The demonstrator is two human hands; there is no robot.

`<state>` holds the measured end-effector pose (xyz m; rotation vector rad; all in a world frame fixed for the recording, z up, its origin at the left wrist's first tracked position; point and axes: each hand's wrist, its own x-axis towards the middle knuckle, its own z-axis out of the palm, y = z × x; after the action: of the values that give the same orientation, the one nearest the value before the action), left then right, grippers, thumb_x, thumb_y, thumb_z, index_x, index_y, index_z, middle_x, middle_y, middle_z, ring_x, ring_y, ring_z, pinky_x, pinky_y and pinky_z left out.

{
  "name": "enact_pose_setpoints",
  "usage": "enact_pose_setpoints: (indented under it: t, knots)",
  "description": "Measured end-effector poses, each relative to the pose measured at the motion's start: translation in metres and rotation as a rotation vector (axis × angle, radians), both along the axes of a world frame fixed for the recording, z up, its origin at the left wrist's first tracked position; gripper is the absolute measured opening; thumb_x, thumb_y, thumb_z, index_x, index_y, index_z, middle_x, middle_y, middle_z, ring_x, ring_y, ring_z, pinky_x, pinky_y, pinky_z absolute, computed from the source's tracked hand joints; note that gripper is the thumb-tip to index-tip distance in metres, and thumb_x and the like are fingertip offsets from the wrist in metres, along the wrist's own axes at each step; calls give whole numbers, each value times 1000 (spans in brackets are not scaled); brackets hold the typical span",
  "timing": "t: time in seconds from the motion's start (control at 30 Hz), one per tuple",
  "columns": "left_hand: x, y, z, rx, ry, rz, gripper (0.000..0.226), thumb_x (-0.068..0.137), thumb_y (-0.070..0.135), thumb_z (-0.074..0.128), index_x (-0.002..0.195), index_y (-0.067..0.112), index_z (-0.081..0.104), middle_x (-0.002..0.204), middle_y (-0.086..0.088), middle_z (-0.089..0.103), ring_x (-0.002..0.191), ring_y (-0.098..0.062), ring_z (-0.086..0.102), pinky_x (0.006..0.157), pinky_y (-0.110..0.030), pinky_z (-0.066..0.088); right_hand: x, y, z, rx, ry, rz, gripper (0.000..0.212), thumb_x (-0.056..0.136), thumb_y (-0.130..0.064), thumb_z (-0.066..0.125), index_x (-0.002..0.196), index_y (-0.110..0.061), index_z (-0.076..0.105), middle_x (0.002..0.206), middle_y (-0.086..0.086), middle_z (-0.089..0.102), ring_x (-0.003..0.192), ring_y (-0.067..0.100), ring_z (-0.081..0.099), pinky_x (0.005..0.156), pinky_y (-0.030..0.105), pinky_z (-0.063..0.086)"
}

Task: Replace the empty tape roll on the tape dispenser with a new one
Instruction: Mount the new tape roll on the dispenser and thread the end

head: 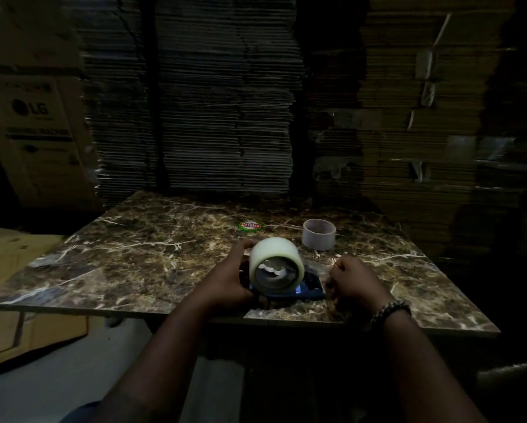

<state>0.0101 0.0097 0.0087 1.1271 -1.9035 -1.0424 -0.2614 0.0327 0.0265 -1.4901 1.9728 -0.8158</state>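
The left half of the desk (109, 257) lies bare, so a hand can sweep there freely. The near middle is crowded: the new roll (276, 264) sits on the dispenser (298, 290), with the left hand (228, 282) against one side and the right hand (355, 280) just beside the other. Behind them the empty core (319, 234) stands upright, blocking the right rear; a flat sticker (250, 225) hinders nothing. Stacked cardboard (225, 102) walls off the far edge.

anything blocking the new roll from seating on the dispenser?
Nothing visible. The new tape roll is already over the blue dispenser, held by the left hand. The empty core sits apart, farther back on the table.
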Motion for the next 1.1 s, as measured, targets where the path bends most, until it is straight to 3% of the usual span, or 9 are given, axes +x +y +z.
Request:
enact_pose_setpoints:
  t: [0.13, 0.33, 0.5, 0.73, 0.9, 1.1]
  knots:
    - [1, -4, -1, 15, -58, 67, 108, 64, -6, 91, 140, 45, 34, 125, -2, 68, 104, -15, 74, 71, -40, 67, -1, 0, 0, -12, -41, -3, 23, 102, -19, 46, 91, -5, 60, 82, 16, 74, 66, 31, 70, 59, 39, 58]
    - [0, -2, 3, -4, -131, 131, 96, 69, 6, 92, 139, 41, 36, 123, 1, 69, 103, -15, 74, 78, -45, 67, -5, -1, 0, -5, 60, 23, 24, 101, -20, 49, 90, -3, 61, 89, 20, 74, 84, 39, 71, 76, 50, 60]
    - [0, -2, 5, -27, -188, 162, 91, 70, 6, 88, 137, 40, 38, 121, 2, 70, 103, -18, 73, 83, -51, 65, -6, 0, 3, -6, 143, 33, 27, 101, -18, 52, 77, -9, 61, 89, 26, 74, 79, 35, 69, 66, 37, 51]
    - [-1, -2, 4, -51, -251, 197, 89, 70, 5, 89, 138, 36, 41, 120, 1, 69, 108, -19, 70, 88, -45, 63, -18, -1, 4, 43, 137, 18, 19, 99, -24, 57, 85, -11, 62, 94, 18, 74, 89, 34, 71, 73, 37, 53]
    - [-1, -2, 3, -45, -276, 208, 90, 70, 5, 89, 142, 34, 42, 122, 2, 65, 114, -22, 66, 91, -41, 60, -17, -1, 5, 57, 139, 16, 24, 98, -24, 56, 91, -4, 67, 94, 20, 75, 88, 36, 72, 82, 45, 59]
    - [9, -13, 0, -17, -330, 303, 103, 39, 51, 85, 132, 57, 40, 126, 9, 68, 123, -24, 64, 104, -56, 51, -9, 3, 6, 25, 120, 55, 33, 103, -26, 58, 83, -1, 68, 91, 23, 77, 78, 33, 71, 76, 44, 58]
